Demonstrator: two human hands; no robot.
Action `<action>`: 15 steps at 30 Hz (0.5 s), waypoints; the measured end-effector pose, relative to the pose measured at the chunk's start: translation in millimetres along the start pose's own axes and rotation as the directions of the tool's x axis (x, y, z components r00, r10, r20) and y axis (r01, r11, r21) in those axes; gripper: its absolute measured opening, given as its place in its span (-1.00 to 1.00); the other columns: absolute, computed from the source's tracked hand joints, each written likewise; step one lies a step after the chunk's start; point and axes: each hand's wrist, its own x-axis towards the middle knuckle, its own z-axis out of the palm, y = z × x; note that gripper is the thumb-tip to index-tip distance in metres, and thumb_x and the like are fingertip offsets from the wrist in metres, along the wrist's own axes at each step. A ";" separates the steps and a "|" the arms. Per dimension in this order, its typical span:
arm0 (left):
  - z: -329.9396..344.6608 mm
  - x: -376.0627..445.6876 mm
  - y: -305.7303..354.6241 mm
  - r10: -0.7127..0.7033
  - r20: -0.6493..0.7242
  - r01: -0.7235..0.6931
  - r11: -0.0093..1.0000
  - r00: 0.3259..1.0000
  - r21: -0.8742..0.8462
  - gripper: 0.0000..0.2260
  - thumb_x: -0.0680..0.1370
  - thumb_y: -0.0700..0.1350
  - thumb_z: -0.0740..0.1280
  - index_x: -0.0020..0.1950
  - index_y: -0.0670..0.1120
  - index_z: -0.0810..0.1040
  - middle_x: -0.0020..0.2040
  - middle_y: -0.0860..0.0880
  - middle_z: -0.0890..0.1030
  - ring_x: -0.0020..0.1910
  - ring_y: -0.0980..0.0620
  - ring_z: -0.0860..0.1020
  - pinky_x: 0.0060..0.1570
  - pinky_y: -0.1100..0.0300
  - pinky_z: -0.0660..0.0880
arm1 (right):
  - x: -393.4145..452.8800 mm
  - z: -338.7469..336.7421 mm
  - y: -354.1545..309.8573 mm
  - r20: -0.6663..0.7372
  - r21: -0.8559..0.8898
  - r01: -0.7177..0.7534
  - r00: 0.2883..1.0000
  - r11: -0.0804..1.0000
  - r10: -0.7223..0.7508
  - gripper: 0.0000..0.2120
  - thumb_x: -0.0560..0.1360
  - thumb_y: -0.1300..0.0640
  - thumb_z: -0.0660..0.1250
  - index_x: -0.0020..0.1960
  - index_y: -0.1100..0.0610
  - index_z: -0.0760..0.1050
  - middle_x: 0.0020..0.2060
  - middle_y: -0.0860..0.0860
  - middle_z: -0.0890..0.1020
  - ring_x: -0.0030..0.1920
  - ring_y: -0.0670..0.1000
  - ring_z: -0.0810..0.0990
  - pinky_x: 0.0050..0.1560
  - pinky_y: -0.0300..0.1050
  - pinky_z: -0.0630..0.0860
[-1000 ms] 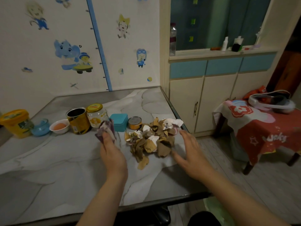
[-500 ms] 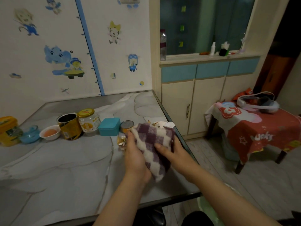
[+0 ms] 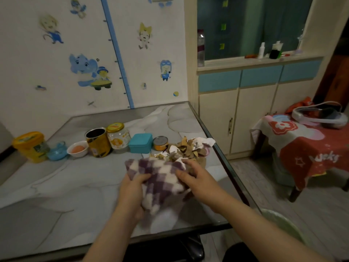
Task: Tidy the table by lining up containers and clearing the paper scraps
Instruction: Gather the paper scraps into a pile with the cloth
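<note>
Meanwhile, both hands (image 3: 162, 188) clamped on checked cloth (image 3: 160, 178); orange contents in white bowl (image 3: 78, 149); open can (image 3: 97, 142) dark inside.

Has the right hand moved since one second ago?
Yes. The right hand has gone left from open tabletop by the paper scraps onto the checkered cloth, which it now grips opposite the left hand.

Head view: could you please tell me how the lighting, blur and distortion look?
Head view: dim indoor light; wide-angle bending bows the table edge; the checkered cloth and both hands look soft with blur; the window is dark.
</note>
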 end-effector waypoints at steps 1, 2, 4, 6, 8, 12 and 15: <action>-11.8 10.0 11.7 0.015 -0.047 -0.017 0.999 0.999 -0.039 -0.71 0.45 -0.34 0.32 0.13 -0.14 0.58 0.00 -0.21 0.66 -0.08 -0.19 0.65 -0.13 -0.03 0.60 | 0.6 4.2 -0.6 0.018 0.018 -0.018 1.000 1.000 0.017 -0.70 0.55 -0.03 0.32 0.26 -0.19 0.38 0.04 -0.01 0.63 -0.08 -0.02 0.68 -0.17 -0.02 0.63; -23.0 21.2 22.6 0.055 -0.096 -0.060 0.996 0.994 -0.058 -0.71 0.44 -0.34 0.30 0.13 -0.15 0.58 0.02 -0.23 0.66 -0.06 -0.19 0.64 -0.12 -0.02 0.59 | 1.1 6.9 -1.1 0.027 0.025 -0.031 0.999 0.999 0.031 -0.67 0.57 0.00 0.30 0.31 -0.13 0.36 0.03 0.02 0.62 -0.14 -0.01 0.68 -0.26 -0.08 0.60; -42.2 40.3 43.5 0.173 -0.198 -0.181 0.983 0.965 -0.019 -0.71 0.46 -0.32 0.27 0.14 -0.12 0.57 0.09 -0.23 0.64 -0.03 -0.16 0.63 -0.06 0.01 0.56 | 2.7 11.5 -0.8 0.027 0.002 -0.041 0.999 0.999 0.041 -0.64 0.59 0.04 0.27 0.37 -0.02 0.36 0.04 0.07 0.61 -0.16 0.01 0.66 -0.31 -0.12 0.56; -54.0 55.0 59.0 0.295 -0.260 -0.266 0.954 0.919 0.141 -0.72 0.51 -0.27 0.23 0.19 -0.11 0.55 0.12 -0.20 0.62 -0.02 -0.11 0.60 -0.01 0.05 0.52 | 4.1 12.9 1.1 0.016 -0.020 -0.045 0.999 0.999 0.045 -0.67 0.60 0.07 0.25 0.35 0.02 0.39 0.01 0.07 0.62 -0.15 0.04 0.65 -0.30 -0.12 0.56; -59.2 70.4 64.6 0.387 -0.267 -0.277 0.887 0.883 0.369 -0.70 0.56 -0.17 0.20 0.28 -0.11 0.51 0.19 -0.17 0.58 0.10 -0.13 0.56 0.11 0.03 0.46 | 4.9 13.2 3.7 0.007 -0.032 -0.053 0.999 0.998 0.053 -0.73 0.61 0.10 0.24 0.30 0.03 0.44 -0.06 0.05 0.63 -0.17 0.05 0.63 -0.29 -0.09 0.55; -47.7 91.4 49.9 0.436 -0.109 -0.289 0.743 0.893 0.604 -0.71 0.62 -0.09 0.16 0.31 -0.08 0.47 0.26 -0.14 0.46 0.16 -0.12 0.48 0.16 0.10 0.34 | 3.5 11.0 6.3 -0.015 -0.049 -0.067 0.998 0.997 0.067 -0.79 0.61 0.15 0.23 0.23 0.04 0.48 -0.12 0.06 0.64 -0.21 0.03 0.61 -0.27 -0.07 0.55; -25.8 98.3 31.3 0.301 -0.095 -0.164 0.727 0.949 0.667 -0.65 0.63 0.00 0.12 0.34 -0.13 0.44 0.34 -0.21 0.38 0.19 -0.22 0.46 0.25 0.00 0.35 | 2.8 5.1 8.3 -0.026 -0.086 -0.086 0.996 0.993 0.084 -0.80 0.61 0.14 0.22 0.21 0.00 0.47 -0.08 0.08 0.65 -0.21 0.01 0.63 -0.24 -0.09 0.56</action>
